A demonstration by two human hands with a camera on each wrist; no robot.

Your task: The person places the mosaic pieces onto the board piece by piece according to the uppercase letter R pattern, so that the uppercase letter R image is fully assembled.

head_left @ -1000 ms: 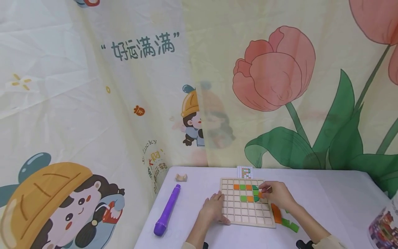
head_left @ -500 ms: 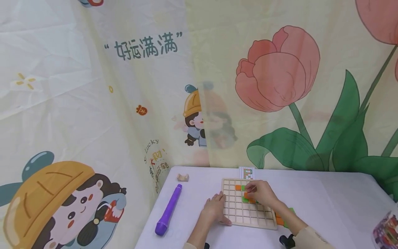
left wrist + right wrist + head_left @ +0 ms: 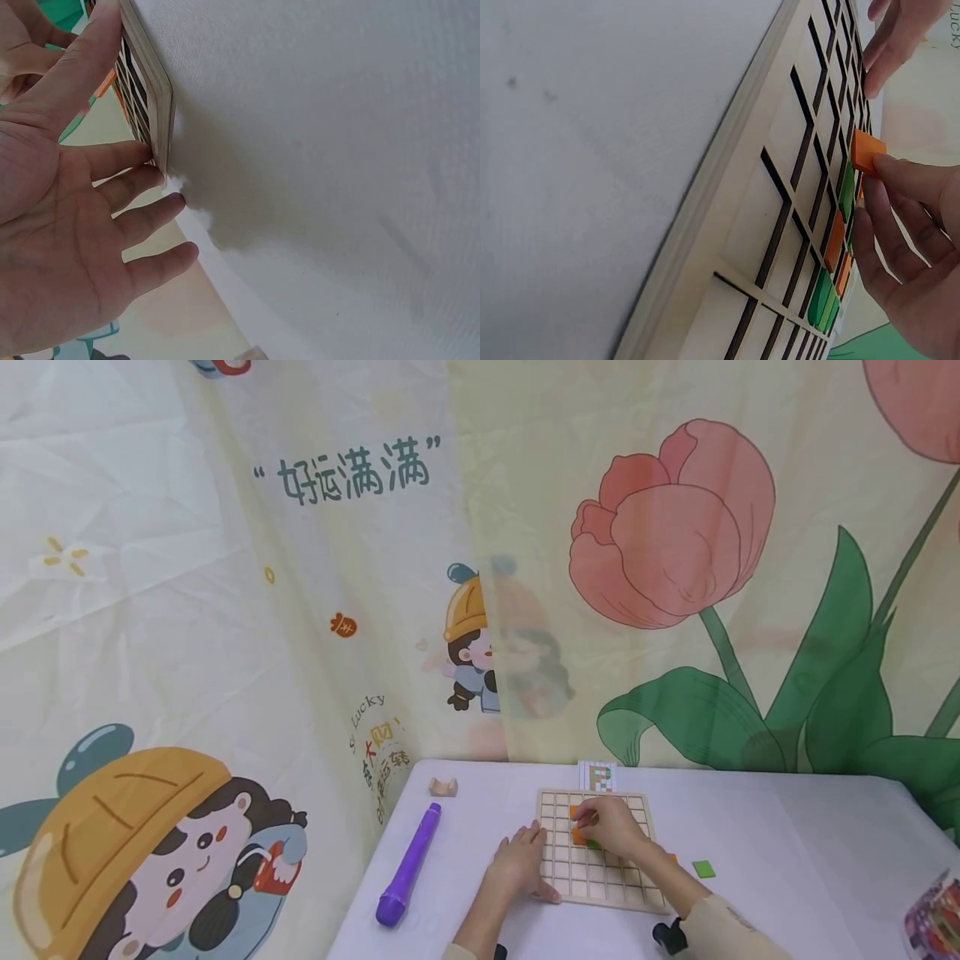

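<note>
On the table lies a square wooden grid board (image 3: 592,878) with several orange and green tiles set in its cells. My right hand (image 3: 611,827) is over the board's upper left part. Its thumb and fingers pinch an orange square tile (image 3: 867,153), held just above the grid in the right wrist view. Beside the board's left edge, my left hand (image 3: 517,862) rests with fingers spread and nearly straight. In the left wrist view its thumb and fingertips (image 3: 142,152) touch the board's rim. My right hand hides some of the placed tiles in the head view.
A purple microphone-shaped stick (image 3: 408,865) lies left of the board, near a small wooden block (image 3: 442,787). Behind the board is a patterned card (image 3: 598,776). A loose green tile (image 3: 703,868) lies to the right, and a colourful container (image 3: 933,918) stands at the right edge.
My right hand has moved left across the board, carrying the orange tile from the right end of the tile rows towards their left end. The left hand has stayed at the board's edge.
</note>
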